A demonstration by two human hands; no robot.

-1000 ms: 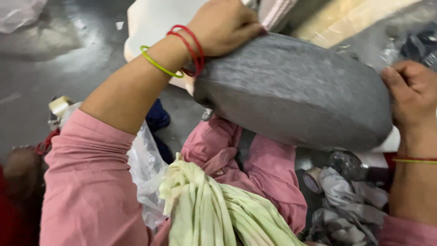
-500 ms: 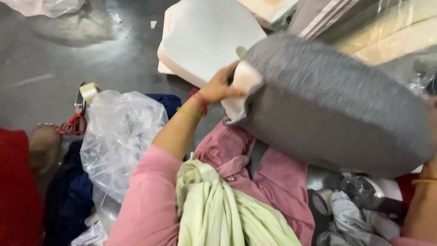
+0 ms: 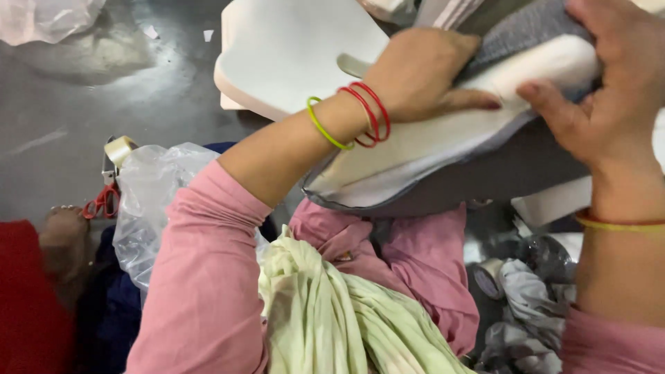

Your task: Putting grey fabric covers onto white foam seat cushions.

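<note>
A grey fabric cover (image 3: 512, 170) lies across my lap with a white foam pad (image 3: 443, 138) showing at its open mouth. My left hand (image 3: 422, 73), with red and yellow-green bangles on the wrist, presses flat on the foam inside the opening. My right hand (image 3: 599, 83) grips the upper edge of the grey cover over the foam at the far right. Part of the foam is hidden inside the cover.
More white foam sheets (image 3: 291, 55) are stacked on the grey floor ahead. A clear plastic bag (image 3: 149, 201), red-handled scissors (image 3: 102, 201) and a tape roll (image 3: 119, 147) lie at left. A pale green scarf (image 3: 332, 312) hangs over my pink clothes. Grey cloth (image 3: 526, 305) lies at lower right.
The cover has turned so its open mouth and the foam now face me. My left hand moved onto the foam inside it, and my right hand came in onto the top edge.
</note>
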